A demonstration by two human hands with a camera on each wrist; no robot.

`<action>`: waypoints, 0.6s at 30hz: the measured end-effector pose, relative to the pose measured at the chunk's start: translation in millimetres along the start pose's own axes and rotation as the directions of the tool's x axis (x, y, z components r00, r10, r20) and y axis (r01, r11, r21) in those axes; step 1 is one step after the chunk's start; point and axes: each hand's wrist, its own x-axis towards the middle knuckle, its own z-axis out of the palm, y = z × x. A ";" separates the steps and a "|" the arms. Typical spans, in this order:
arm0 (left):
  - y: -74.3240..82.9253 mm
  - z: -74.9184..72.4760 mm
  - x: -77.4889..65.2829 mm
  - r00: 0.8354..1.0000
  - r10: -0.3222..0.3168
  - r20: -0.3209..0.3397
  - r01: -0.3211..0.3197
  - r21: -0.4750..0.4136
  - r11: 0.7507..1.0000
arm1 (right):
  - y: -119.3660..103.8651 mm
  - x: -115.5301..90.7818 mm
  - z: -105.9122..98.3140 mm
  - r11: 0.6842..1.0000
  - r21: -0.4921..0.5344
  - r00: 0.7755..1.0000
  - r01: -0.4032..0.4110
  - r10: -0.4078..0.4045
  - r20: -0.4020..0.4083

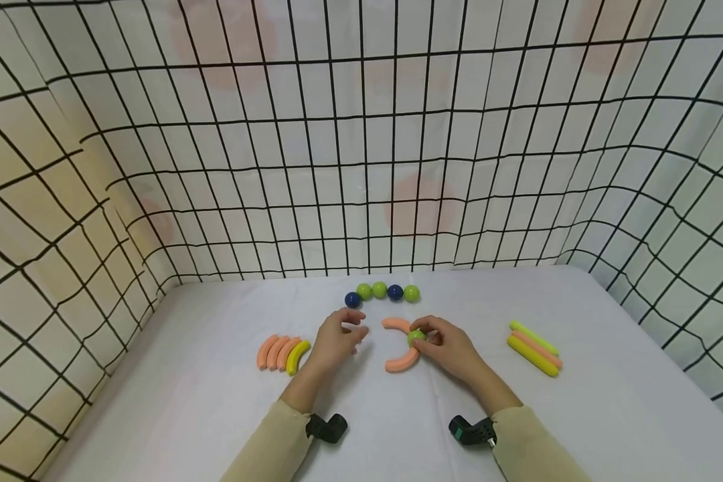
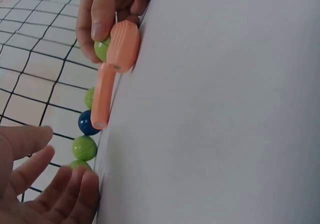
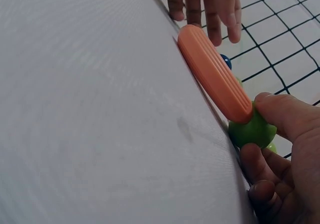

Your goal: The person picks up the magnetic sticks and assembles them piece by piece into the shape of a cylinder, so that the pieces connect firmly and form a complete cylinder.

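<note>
The right hand (image 1: pixel 448 345) pinches a green ball (image 3: pixel 253 129) between thumb and fingers. Two curved orange sticks meet at that ball: the far one (image 1: pixel 395 324) and the near one (image 1: pixel 402 362), which lies ribbed side up in the right wrist view. Together they form an arc bulging toward the right hand. To the left of this arc, the left hand (image 1: pixel 337 338) hovers with loosely bent fingers and nothing between them. Its fingertips (image 2: pixel 89 184) are apart from the sticks. Parts of the held ball are hidden by the right fingers.
Behind the hands stands a row of green balls (image 1: pixel 379 289) and blue balls (image 1: pixel 395 292). At left lie curved orange sticks (image 1: pixel 275 352) beside a curved yellow one (image 1: pixel 297 357). Straight yellow and orange sticks (image 1: pixel 533 356) lie at right. A black grid net (image 1: pixel 361 167) surrounds the white table.
</note>
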 end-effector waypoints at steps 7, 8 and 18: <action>6.3 3.8 17.2 0.979 0.049 -0.199 -0.032 0.086 0.996 | -1.5 -0.4 1.0 1.000 0.010 1.000 0.003 -0.003 -0.012; 7.5 4.1 19.9 0.976 0.049 -0.213 -0.032 0.082 0.996 | -1.7 -0.2 0.6 1.000 0.013 1.000 0.000 0.000 -0.011; 8.5 5.1 44.2 0.975 -0.012 -0.222 0.039 0.121 0.992 | -1.6 -0.3 0.0 1.000 0.019 1.000 -0.008 0.008 0.014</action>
